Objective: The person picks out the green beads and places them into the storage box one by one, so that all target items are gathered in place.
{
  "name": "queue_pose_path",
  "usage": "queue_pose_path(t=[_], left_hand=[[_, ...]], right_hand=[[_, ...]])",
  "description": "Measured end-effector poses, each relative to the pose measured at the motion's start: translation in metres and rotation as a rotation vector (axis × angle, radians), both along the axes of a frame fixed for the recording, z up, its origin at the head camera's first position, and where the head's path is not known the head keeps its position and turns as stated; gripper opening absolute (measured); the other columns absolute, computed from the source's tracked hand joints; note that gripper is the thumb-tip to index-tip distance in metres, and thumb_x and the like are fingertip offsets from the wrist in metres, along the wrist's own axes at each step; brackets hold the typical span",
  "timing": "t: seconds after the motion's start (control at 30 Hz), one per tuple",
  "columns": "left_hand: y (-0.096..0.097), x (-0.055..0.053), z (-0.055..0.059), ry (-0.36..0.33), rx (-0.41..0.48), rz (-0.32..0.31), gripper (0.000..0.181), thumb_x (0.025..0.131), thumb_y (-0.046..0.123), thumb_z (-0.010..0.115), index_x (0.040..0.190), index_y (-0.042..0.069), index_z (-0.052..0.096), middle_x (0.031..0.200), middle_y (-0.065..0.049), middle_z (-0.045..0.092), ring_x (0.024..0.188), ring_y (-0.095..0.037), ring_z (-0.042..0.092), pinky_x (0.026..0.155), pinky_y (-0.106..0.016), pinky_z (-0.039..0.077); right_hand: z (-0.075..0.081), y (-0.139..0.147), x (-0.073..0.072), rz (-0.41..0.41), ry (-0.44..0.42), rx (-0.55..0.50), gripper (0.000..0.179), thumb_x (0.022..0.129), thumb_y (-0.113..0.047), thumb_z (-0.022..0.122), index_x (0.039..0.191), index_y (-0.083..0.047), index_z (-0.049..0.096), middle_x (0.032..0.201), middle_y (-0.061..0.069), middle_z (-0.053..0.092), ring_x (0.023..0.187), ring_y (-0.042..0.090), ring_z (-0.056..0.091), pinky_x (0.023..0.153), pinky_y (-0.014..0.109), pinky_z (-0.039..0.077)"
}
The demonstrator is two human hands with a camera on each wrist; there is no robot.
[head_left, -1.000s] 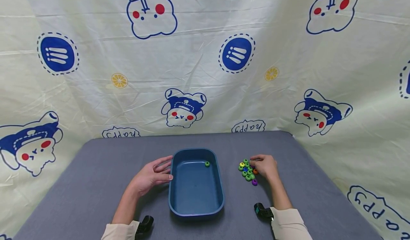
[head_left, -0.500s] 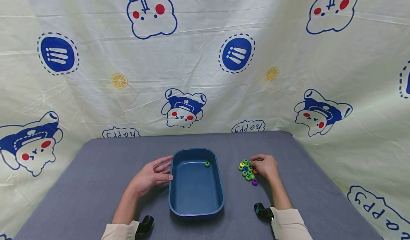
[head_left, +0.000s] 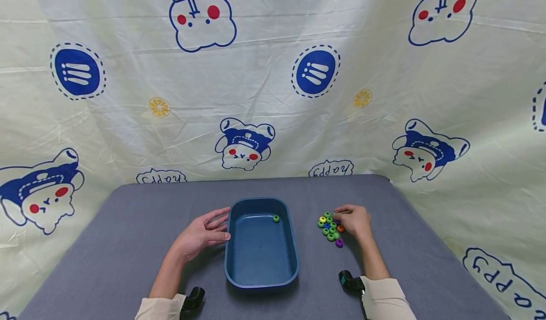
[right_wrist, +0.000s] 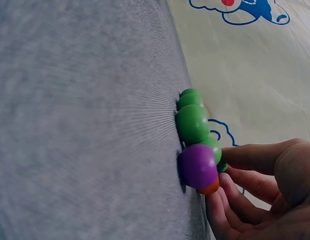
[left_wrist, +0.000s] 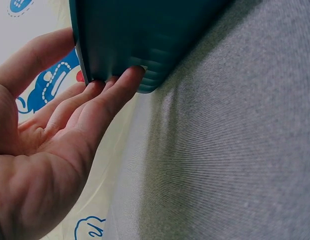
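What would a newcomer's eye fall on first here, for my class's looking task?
Probably the blue tray near the middle of the gray table, with a lone green bead inside toward its far right corner. Next, the bright bead cluster right of the tray, mostly green, with the right hand at its right edge. Behind the table, the pale cloth with large blue cartoon prints fills much of the head view.

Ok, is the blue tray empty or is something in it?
Not empty: the head view shows one green bead inside the tray, near its far right corner.
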State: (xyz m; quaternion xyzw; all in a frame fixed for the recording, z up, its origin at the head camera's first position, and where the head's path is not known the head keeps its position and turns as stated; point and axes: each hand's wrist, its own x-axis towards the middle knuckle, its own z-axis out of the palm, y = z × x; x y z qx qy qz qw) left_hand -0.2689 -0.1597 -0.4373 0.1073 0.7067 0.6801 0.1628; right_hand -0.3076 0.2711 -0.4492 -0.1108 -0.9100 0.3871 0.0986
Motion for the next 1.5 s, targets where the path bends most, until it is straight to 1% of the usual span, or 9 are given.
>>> queue_pose_path(t=[0.33, 0.57, 0.63, 0.77, 0.87, 1.07, 1.17, 1.23, 1.5], left_hand=[[0.001, -0.001, 0.0, 0.0, -0.003, -0.002, 0.075, 0.09, 0.005, 0.074, 0.156, 0.008, 0.037, 0.16, -0.021, 0.039, 0.144, -0.042, 0.043, 0.101, -0.044, 0.054], [0.0, -0.001, -0.001, -0.001, -0.001, 0.001, 0.075, 0.091, 0.005, 0.074, 0.156, 0.008, 0.037, 0.16, -0.021, 0.039, 0.144, -0.042, 0.043, 0.101, -0.043, 0.054], [0.0, -0.001, -0.001, 0.001, 0.001, -0.005, 0.075, 0.091, 0.005, 0.074, 0.156, 0.008, 0.036, 0.16, -0.021, 0.039, 0.144, -0.042, 0.043, 0.101, -0.043, 0.054], [0.0, -0.001, -0.001, 0.006, 0.01, -0.017, 0.076, 0.091, 0.004, 0.073, 0.156, 0.007, 0.036, 0.16, -0.022, 0.038, 0.144, -0.042, 0.043, 0.101, -0.043, 0.054], [0.0, -0.001, -0.001, 0.008, 0.01, -0.019, 0.076, 0.091, 0.003, 0.073, 0.156, 0.006, 0.036, 0.159, -0.022, 0.039, 0.144, -0.042, 0.043, 0.101, -0.043, 0.054], [-0.001, -0.001, -0.001, 0.008, 0.006, -0.017, 0.076, 0.091, 0.004, 0.074, 0.156, 0.007, 0.036, 0.159, -0.022, 0.039, 0.144, -0.041, 0.043, 0.101, -0.043, 0.054], [-0.001, -0.001, -0.002, 0.008, 0.006, -0.022, 0.076, 0.091, 0.004, 0.073, 0.156, 0.007, 0.036, 0.159, -0.022, 0.039, 0.144, -0.042, 0.043, 0.101, -0.043, 0.054], [-0.002, -0.001, -0.002, 0.01, 0.006, -0.024, 0.076, 0.091, 0.004, 0.073, 0.157, 0.006, 0.036, 0.16, -0.022, 0.038, 0.144, -0.042, 0.043, 0.101, -0.043, 0.054], [-0.001, -0.002, -0.002, 0.015, 0.002, -0.024, 0.076, 0.091, 0.004, 0.073, 0.157, 0.007, 0.036, 0.159, -0.022, 0.038, 0.144, -0.042, 0.043, 0.101, -0.043, 0.054]], right_hand=[[0.003, 0.001, 0.001, 0.006, -0.002, -0.02, 0.022, 0.088, -0.02, 0.074, 0.102, -0.003, 0.078, 0.098, 0.014, 0.078, 0.088, 0.028, 0.061, 0.06, 0.028, 0.043], [0.005, 0.0, 0.001, 0.011, 0.002, -0.028, 0.024, 0.088, -0.021, 0.072, 0.105, -0.005, 0.077, 0.099, 0.013, 0.078, 0.077, 0.021, 0.061, 0.058, 0.028, 0.045], [0.008, -0.002, 0.002, 0.018, 0.014, -0.031, 0.024, 0.089, -0.021, 0.071, 0.107, -0.005, 0.077, 0.101, 0.015, 0.078, 0.077, 0.021, 0.065, 0.059, 0.028, 0.047], [0.017, -0.008, 0.004, 0.047, 0.044, -0.011, 0.025, 0.093, -0.022, 0.069, 0.111, -0.007, 0.076, 0.108, 0.017, 0.077, 0.091, 0.028, 0.07, 0.068, 0.034, 0.052], [0.023, -0.015, 0.006, 0.071, 0.067, 0.01, 0.025, 0.095, -0.023, 0.068, 0.113, -0.008, 0.077, 0.11, 0.016, 0.077, 0.099, 0.031, 0.07, 0.075, 0.038, 0.054], [0.035, -0.033, 0.01, 0.132, 0.091, -0.012, 0.024, 0.096, -0.024, 0.069, 0.115, -0.011, 0.077, 0.111, 0.012, 0.077, 0.093, 0.028, 0.071, 0.074, 0.036, 0.055], [0.041, -0.044, 0.013, 0.171, 0.096, -0.025, 0.024, 0.097, -0.023, 0.069, 0.116, -0.012, 0.077, 0.112, 0.011, 0.077, 0.099, 0.027, 0.071, 0.08, 0.039, 0.057], [0.043, -0.052, 0.014, 0.194, 0.102, -0.041, 0.023, 0.096, -0.023, 0.069, 0.116, -0.012, 0.077, 0.112, 0.011, 0.077, 0.1, 0.027, 0.072, 0.082, 0.041, 0.058], [0.043, -0.073, 0.019, 0.261, 0.132, -0.08, 0.022, 0.095, -0.02, 0.072, 0.113, -0.011, 0.078, 0.108, 0.009, 0.078, 0.092, 0.022, 0.074, 0.077, 0.034, 0.061]])
